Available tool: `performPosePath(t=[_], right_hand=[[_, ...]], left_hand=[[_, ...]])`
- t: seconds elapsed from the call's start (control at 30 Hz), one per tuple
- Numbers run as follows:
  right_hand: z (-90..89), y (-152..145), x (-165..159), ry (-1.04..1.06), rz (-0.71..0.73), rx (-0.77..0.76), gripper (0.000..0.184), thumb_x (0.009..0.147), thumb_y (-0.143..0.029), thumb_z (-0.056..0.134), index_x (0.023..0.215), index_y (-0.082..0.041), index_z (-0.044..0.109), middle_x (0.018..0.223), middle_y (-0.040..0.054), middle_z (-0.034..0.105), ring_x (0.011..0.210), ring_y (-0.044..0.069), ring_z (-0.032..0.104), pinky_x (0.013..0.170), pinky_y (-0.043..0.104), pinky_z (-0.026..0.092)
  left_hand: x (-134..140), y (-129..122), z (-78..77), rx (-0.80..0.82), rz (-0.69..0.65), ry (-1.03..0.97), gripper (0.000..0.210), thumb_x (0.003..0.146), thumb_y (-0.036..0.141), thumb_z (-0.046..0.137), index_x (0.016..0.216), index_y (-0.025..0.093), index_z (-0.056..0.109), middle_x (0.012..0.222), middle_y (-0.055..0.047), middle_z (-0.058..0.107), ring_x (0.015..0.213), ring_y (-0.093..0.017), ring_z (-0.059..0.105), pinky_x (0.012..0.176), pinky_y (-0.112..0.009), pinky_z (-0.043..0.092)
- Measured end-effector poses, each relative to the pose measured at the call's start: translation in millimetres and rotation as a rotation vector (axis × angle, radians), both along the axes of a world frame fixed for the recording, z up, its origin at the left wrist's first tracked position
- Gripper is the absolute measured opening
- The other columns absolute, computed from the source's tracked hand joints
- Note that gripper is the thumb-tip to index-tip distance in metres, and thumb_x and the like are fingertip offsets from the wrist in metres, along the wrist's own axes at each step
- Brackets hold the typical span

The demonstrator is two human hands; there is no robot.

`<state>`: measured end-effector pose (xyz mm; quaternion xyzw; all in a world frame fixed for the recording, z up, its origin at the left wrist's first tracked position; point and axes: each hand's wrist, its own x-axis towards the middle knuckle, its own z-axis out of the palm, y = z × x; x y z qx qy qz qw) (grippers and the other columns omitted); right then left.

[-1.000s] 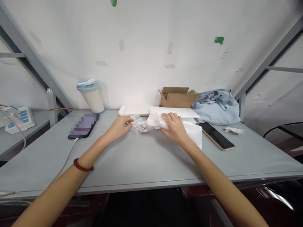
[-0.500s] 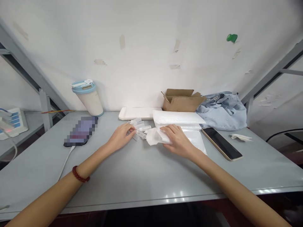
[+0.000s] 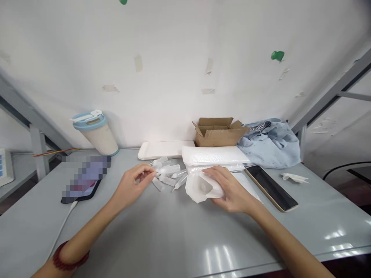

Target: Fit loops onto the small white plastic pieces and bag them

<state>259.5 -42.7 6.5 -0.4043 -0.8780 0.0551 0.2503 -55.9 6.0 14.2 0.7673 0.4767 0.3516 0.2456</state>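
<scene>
My right hand [image 3: 228, 189] is wrapped around a white padded envelope [image 3: 191, 189], its mouth gaping toward the left. A small pale bottle-like shape shows inside the envelope. Left of it, several small translucent dropper bottles [image 3: 169, 170] with thin tips lie in a loose pile. At the pile's left edge is my left hand [image 3: 131, 184], thumb and forefinger pinched together. Whatever sits between those fingertips is too small to make out. Behind my right hand lie more white padded envelopes [image 3: 214, 155], stacked flat.
Along the wall stand a tumbler [image 3: 100, 135], a flat white tray-like item [image 3: 165, 149], an open cardboard box [image 3: 222, 135] and blue cloth [image 3: 271, 146]. Phones lie left [image 3: 87, 181] and right [image 3: 271, 187], the left one with a cable. A crumpled white scrap [image 3: 294, 178] is at right.
The view has shifted. My right hand has turned the envelope so its mouth gapes wider and its inside shows. My left hand stays pinched, now at the pile's left edge; the bottles look more spread out.
</scene>
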Motion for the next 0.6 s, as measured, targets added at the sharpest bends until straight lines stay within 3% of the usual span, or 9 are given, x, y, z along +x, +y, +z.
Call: performPosePath(t=[0.1,0.17,0.4,0.5,0.6], right_hand=[[-4.6,-0.3,-0.6,-0.013,-0.013,-0.053,0.067,0.067,-0.019,0.055,0.132,-0.017,0.039,0.122,0.0150,0.055,0.110,0.030,0.051,0.092,0.048,0.042],[-5.9,-2.2,-4.0,-0.013,-0.003,-0.079,0.068,0.066,-0.019,0.056,0.132,-0.016,0.040,0.123,0.0150,0.054,0.110,0.030,0.050,0.092,0.047,0.042],[-14.4,-11.4,-24.5,-0.039,0.029,-0.069,0.057,0.070,-0.017,0.055,0.126,-0.012,0.045,0.110,0.0146,0.057,0.099,0.027,0.050,0.085,0.044,0.045],[-18.7,-13.9,-27.9,-0.055,0.085,-0.041,0.051,0.071,-0.016,0.054,0.122,-0.011,0.047,0.104,0.0127,0.057,0.094,0.025,0.050,0.082,0.042,0.045],[-18.8,-15.8,-28.7,-0.043,0.100,-0.018,0.051,0.071,-0.014,0.053,0.122,-0.011,0.047,0.102,0.0117,0.057,0.093,0.024,0.049,0.080,0.041,0.045]], left_hand=[[2.6,-16.6,16.7,0.031,-0.080,-0.010,0.020,0.089,0.033,0.051,0.075,0.021,0.059,0.076,0.000,0.060,0.068,-0.014,0.052,0.061,-0.024,0.040],[11.7,-28.7,18.3,0.055,-0.165,0.038,0.018,0.090,0.028,0.049,0.076,0.021,0.059,0.073,0.000,0.058,0.066,-0.013,0.051,0.060,-0.023,0.040],[56.4,-51.4,-19.6,0.133,-0.347,0.153,0.019,0.090,0.018,0.044,0.081,0.018,0.060,0.075,-0.002,0.059,0.068,-0.013,0.053,0.062,-0.024,0.040],[63.5,-50.3,-30.7,0.028,-0.386,0.179,0.023,0.091,0.021,0.043,0.078,0.019,0.062,0.069,-0.001,0.058,0.061,-0.012,0.051,0.057,-0.023,0.037],[65.1,-47.8,-30.1,-0.125,-0.284,0.117,0.016,0.086,0.027,0.053,0.076,0.020,0.062,0.060,0.003,0.051,0.056,-0.012,0.046,0.056,-0.023,0.035]])
